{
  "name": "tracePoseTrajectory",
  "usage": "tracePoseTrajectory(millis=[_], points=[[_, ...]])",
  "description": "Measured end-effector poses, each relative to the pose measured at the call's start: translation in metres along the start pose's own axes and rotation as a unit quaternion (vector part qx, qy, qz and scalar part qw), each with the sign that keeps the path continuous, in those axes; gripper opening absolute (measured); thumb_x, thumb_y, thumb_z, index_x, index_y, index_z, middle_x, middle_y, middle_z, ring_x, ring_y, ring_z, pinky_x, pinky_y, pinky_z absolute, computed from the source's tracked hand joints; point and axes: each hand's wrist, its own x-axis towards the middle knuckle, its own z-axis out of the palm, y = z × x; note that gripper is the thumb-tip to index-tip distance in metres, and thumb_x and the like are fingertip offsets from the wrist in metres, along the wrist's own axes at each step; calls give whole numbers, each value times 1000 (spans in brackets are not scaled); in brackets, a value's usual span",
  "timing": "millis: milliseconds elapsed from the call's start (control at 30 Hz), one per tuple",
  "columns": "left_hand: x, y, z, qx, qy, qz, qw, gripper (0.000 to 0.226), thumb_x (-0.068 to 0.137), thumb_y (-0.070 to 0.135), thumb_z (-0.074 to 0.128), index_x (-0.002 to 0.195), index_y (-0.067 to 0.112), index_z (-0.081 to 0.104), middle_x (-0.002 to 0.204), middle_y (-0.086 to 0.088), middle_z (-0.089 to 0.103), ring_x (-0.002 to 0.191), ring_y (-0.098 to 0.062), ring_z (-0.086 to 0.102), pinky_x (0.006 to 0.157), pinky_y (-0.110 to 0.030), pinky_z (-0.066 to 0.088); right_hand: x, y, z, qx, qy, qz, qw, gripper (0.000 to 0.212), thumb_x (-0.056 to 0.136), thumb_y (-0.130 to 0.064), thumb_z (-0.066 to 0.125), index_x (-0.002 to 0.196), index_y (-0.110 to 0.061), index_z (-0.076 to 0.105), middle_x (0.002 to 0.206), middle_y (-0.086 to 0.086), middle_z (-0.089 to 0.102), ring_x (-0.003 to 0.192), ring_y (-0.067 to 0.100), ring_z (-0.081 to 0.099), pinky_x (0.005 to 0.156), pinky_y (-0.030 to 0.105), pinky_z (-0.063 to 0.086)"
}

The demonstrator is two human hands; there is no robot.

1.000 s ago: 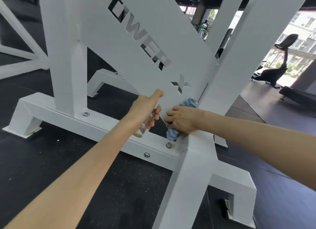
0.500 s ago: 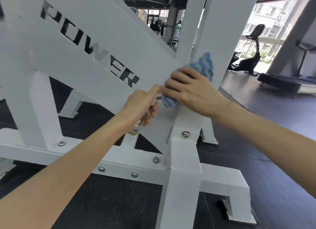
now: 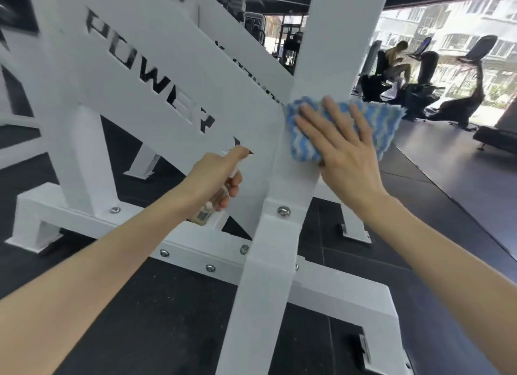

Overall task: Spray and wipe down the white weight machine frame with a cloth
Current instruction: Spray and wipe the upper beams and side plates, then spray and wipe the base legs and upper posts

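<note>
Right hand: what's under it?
The blue-and-white cloth lies under the right hand, which presses it flat against the white frame upright. The surface beneath cloth and palm is covered, so its state cannot be seen.

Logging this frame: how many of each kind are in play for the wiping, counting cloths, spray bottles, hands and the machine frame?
Blue-and-white striped cloth: 1
Small clear spray bottle: 1
Hands: 2, left hand and right hand
White metal weight machine frame: 1
Total: 5
</note>
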Motion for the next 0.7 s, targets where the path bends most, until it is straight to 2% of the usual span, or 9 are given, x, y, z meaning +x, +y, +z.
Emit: tracePoseTrajectory(millis=[100, 200, 300, 367, 467, 533, 567, 633, 700], points=[[-7, -8, 2, -14, 3, -33, 999, 51, 91, 48, 50, 58, 10, 45, 46, -6, 47, 36, -21, 38, 45, -27, 33, -27, -27, 16, 33, -63, -47, 996, 66, 82, -2, 52, 145, -14, 35, 152, 0, 31, 142, 19, 21, 117, 41, 11], [-18, -13, 10, -11, 7, -67, 998, 53, 90, 50, 49, 54, 12, 45, 47, -5, 47, 38, -21, 39, 45, -25, 33, -60, -50, 19, 93, -139, -125, 978, 56, 83, -10, 42, 139, -13, 46, 147, 1, 41, 138, 18, 34, 116, 35, 10], [-32, -14, 11, 8, 11, -74, 997, 52, 90, 51, 49, 55, 13, 44, 45, -3, 45, 39, -20, 38, 47, -26, 32, -40, -54, 1, 250, -151, -45, 955, 52, 80, -22, 36, 126, -13, 60, 129, 0, 60, 122, 18, 53, 101, 30, 23], [-41, -13, 9, 11, 13, -72, 997, 51, 91, 51, 47, 58, 13, 42, 45, -2, 44, 39, -20, 36, 47, -26, 32, -33, -57, -4, 371, -160, 7, 915, 44, 80, -26, 38, 113, -13, 63, 110, -2, 66, 107, 17, 55, 96, 28, 28], [-55, -17, 5, 12, 1, -84, 996, 51, 92, 52, 45, 58, 14, 41, 49, -2, 43, 39, -19, 36, 48, -26, 32, -53, -75, 5, 416, -218, -16, 883, 32, 85, -34, 41, 96, -13, 64, 96, -2, 65, 95, 19, 56, 101, 28, 31], [-65, -23, 3, 16, -6, -86, 996, 51, 93, 51, 45, 59, 13, 41, 51, -3, 43, 40, -20, 36, 50, -27, 32, -68, -90, 0, 473, -232, 34, 849, 34, 88, -43, 38, 84, -17, 58, 83, -11, 61, 84, 17, 56, 88, 27, 33], [-68, -26, 2, 21, -4, -84, 996, 51, 94, 50, 45, 59, 13, 42, 51, -4, 43, 41, -20, 36, 50, -28, 33, -70, -96, -8, 498, -226, 46, 836, 30, 89, -45, 36, 79, -22, 51, 75, -19, 52, 76, 10, 50, 80, 27, 32], [-75, -36, -1, 26, 6, -85, 996, 51, 93, 50, 46, 58, 13, 42, 51, -5, 44, 41, -20, 37, 50, -28, 34, -74, -103, -18, 515, -220, 17, 828, 25, 90, -46, 37, 89, -28, 54, 81, -23, 53, 78, -4, 43, 81, 26, 33], [-81, -47, -3, 23, 13, -86, 996, 52, 92, 51, 48, 58, 12, 42, 51, -6, 45, 41, -20, 37, 50, -28, 35, -79, -101, -17, 500, -220, 18, 838, 45, 91, -52, 34, 108, -19, 59, 101, -8, 63, 91, 2, 48, 95, 31, 37]])
